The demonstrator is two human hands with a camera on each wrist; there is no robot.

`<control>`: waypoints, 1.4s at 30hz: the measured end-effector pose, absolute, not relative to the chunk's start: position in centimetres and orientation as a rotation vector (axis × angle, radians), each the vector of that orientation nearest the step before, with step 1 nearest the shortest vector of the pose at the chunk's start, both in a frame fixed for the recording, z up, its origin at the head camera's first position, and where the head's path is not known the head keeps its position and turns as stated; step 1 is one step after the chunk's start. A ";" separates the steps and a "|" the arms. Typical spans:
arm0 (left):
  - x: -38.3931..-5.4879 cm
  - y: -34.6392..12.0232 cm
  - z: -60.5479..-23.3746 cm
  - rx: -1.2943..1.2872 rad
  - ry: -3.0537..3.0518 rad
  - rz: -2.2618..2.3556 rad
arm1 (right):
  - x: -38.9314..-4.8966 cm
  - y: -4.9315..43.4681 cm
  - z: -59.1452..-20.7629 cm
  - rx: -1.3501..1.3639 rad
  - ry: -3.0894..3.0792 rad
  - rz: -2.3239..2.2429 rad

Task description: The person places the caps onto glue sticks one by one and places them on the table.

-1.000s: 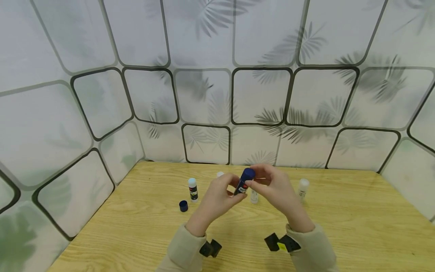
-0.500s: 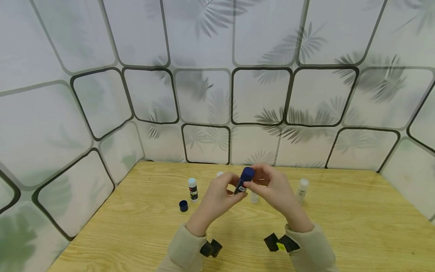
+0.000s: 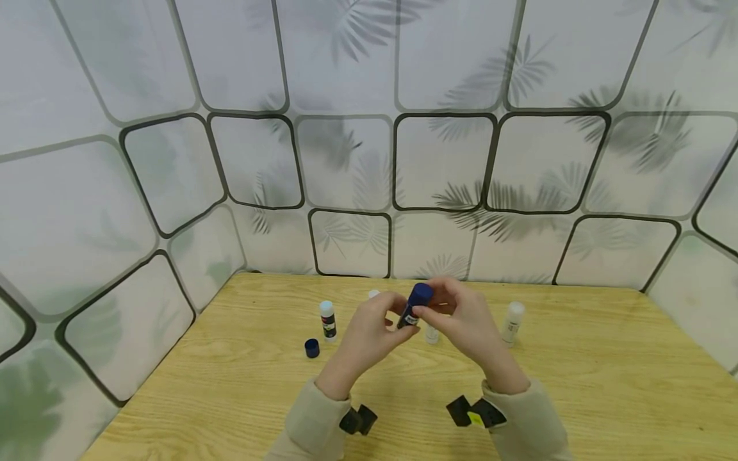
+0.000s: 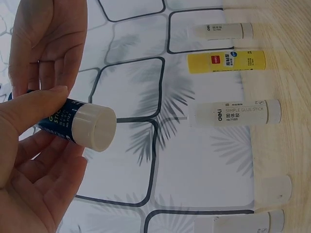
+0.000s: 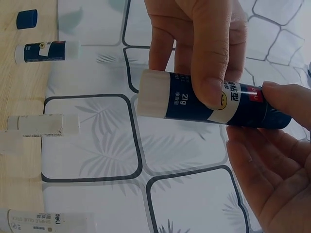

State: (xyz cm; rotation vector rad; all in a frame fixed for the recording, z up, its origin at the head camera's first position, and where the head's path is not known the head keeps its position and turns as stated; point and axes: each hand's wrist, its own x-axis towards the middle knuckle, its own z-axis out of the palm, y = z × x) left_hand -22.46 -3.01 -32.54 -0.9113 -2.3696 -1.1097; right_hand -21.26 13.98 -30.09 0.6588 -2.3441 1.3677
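Note:
A navy-and-white glue stick is held tilted above the table in both hands, its navy cap uppermost. My left hand grips the body between thumb and fingers, toward the white base. Thumb and fingers of my right hand pinch the stick at the cap end, the thumb lying near the seam between cap and label. The white base end faces out past the left thumb in the left wrist view. Part of the label is hidden under the fingers.
Left of the hands, a loose navy cap lies by a standing dark-labelled glue stick without a navy cap. White glue stick stands right. Behind the hands are more white sticks and a yellow glue stick. Patterned fabric closes the back.
The right hand has shifted very slightly left, and its thumb covers more of the red label patch. The left hand and the things on the table stay put.

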 end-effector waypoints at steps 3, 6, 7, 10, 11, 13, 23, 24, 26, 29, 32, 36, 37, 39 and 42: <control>-22.5 -3.3 -32.5 -0.901 -2.378 -1.067 | -21.4 13.7 -30.2 0.659 -2.333 1.374; -22.5 -3.6 -32.3 -0.879 -2.411 -1.014 | -21.6 13.5 -30.3 0.645 -2.328 1.390; -22.5 -3.8 -32.3 -0.870 -2.428 -0.992 | -21.7 13.4 -30.3 0.636 -2.327 1.391; -22.6 -4.2 -32.1 -0.822 -2.484 -0.937 | -22.1 13.3 -30.6 0.613 -2.327 1.391; -22.6 -4.3 -32.1 -0.805 -2.499 -0.930 | -22.2 13.2 -30.7 0.605 -2.327 1.387; -22.7 -4.6 -32.0 -0.768 -2.517 -0.922 | -22.6 13.0 -31.0 0.577 -2.338 1.376; -22.9 -5.4 -31.8 -0.611 -2.562 -0.962 | -24.4 11.8 -32.1 0.421 -2.439 1.324; -22.9 -5.4 -31.8 -0.604 -2.564 -0.965 | -24.6 11.6 -32.1 0.409 -2.439 1.325; -23.0 -5.5 -31.8 -0.586 -2.565 -0.971 | -24.9 11.3 -32.4 0.376 -2.440 1.342; -23.1 -5.4 -31.9 -0.573 -2.560 -0.980 | -25.5 10.9 -32.7 0.318 -2.450 1.335; -23.1 -5.4 -31.9 -0.568 -2.553 -0.985 | -26.0 10.6 -33.2 0.258 -2.470 1.313; -23.2 -5.4 -31.8 -0.581 -2.540 -0.987 | -26.5 10.4 -33.8 0.201 -2.490 1.258; -23.2 -5.4 -31.7 -0.583 -2.538 -0.985 | -26.6 10.4 -33.9 0.193 -2.493 1.242; -23.2 -5.5 -31.7 -0.589 -2.532 -0.985 | -26.9 10.3 -34.2 0.184 -2.502 1.213; -23.3 -5.6 -31.6 -0.590 -2.530 -0.984 | -27.1 10.3 -34.5 0.180 -2.517 1.186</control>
